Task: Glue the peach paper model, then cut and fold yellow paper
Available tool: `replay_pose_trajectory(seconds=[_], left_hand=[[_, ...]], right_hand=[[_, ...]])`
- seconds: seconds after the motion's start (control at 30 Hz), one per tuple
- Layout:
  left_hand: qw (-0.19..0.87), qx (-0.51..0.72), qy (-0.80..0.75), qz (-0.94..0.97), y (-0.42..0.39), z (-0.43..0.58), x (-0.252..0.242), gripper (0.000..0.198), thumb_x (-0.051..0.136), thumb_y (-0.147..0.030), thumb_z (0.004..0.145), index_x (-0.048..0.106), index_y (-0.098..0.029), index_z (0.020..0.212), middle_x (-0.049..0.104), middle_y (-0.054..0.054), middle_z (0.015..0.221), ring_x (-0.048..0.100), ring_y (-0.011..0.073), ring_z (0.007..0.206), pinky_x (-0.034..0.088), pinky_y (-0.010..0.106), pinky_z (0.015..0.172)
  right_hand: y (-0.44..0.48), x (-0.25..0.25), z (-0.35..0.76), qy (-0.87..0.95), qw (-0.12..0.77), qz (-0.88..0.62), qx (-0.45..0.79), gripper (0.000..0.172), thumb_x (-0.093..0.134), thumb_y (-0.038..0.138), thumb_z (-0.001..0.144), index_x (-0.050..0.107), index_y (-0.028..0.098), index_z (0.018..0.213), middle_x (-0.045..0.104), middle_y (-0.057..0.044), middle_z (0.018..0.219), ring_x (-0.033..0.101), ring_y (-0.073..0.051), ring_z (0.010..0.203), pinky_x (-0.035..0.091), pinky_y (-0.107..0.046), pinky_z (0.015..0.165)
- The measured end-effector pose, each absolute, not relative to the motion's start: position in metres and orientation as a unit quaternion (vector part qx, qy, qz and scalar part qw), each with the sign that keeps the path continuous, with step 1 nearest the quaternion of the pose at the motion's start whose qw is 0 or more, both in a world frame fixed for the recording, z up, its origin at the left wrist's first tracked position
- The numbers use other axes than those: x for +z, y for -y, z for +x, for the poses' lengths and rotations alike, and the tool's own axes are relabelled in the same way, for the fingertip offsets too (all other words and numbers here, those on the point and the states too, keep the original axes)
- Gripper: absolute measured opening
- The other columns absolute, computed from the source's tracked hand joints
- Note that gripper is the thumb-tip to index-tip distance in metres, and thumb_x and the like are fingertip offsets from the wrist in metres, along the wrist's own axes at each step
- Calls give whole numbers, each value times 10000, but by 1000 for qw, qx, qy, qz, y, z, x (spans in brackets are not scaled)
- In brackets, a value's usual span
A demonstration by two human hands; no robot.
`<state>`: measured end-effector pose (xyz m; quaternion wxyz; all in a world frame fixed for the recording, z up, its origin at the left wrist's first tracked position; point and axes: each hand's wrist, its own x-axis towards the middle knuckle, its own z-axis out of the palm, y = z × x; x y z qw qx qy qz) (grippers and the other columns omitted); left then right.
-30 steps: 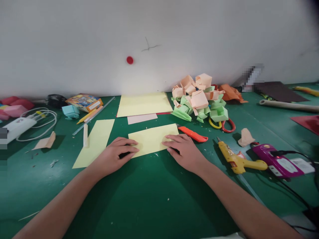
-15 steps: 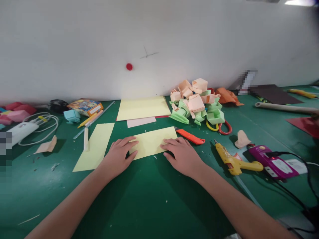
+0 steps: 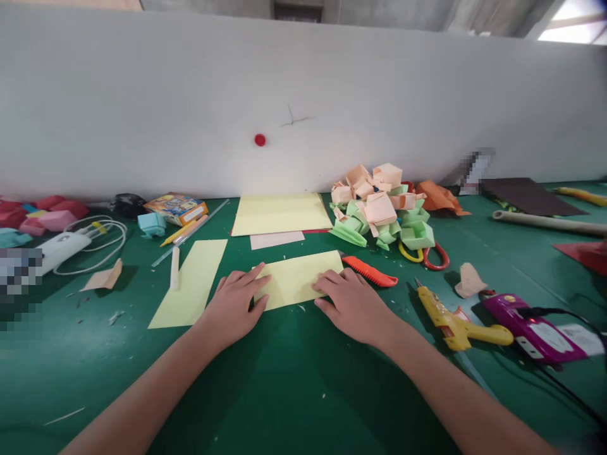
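A pale yellow rectangular sheet of paper lies flat on the green table between my hands. My left hand rests over its left end with the fingers spread. On the right end lies my right hand, its fingers stretched out and touching the paper. An orange utility knife sits just beyond my right hand. To the left, a second pale yellow strip of paper has a short white stick lying across its left edge.
Behind stand a yellow paper stack, a heap of folded peach and green paper pieces and scissors. At right are a yellow glue gun and a purple power strip with cables. A white power strip lies left.
My view has tipped up and shifted slightly left, so the wall's top edge now shows. Both hands stay on the paper, with only slight finger movement visible.
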<state>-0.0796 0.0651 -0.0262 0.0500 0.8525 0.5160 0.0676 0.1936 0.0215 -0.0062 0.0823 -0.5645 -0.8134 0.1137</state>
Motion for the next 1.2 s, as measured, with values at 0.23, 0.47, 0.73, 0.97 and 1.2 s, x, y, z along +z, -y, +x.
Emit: replay_pose_trajectory(seconds=[0.23,0.47,0.73,0.97,1.2], left_hand=[[5,25,-541,841,-52,-78,-18,587,384,-416,982,393,-237,1541,497,115,1553,436,390,1308,341,547,985],[-11,-10,-568,823,-55,-78,-11,724,391,-513,961,342,-138,1579,626,203,1378,402,438,1346,273,583,1022],[-12,-23,-549,835,-57,-81,-7,692,392,-498,960,365,-188,1578,459,98,1588,326,448,1429,188,637,1096],[-3,-27,-539,842,-59,-84,-9,590,373,-557,983,385,-407,1553,373,-39,1640,347,459,1419,162,682,1094],[12,-33,-545,838,-58,-82,-5,596,423,-528,973,376,-411,1556,372,-38,1641,334,462,1433,154,689,1113]], right_hand=[[-35,14,197,813,37,-555,168,245,476,319,1023,674,259,1154,650,-53,1259,571,-263,1064,488,-383,847],[-40,18,199,811,27,-556,179,241,475,277,1008,682,262,1130,651,-43,1275,579,-248,1063,470,-351,818],[-41,16,197,813,34,-562,152,280,465,254,999,719,276,1114,688,-14,1229,605,-220,1064,458,-307,781],[-60,25,165,793,-3,-602,92,310,451,278,980,729,204,867,735,-84,927,659,-242,856,409,-319,633],[-88,22,117,814,-6,-565,131,487,382,233,993,546,354,1435,737,-49,1240,697,-239,1044,484,-323,749]])
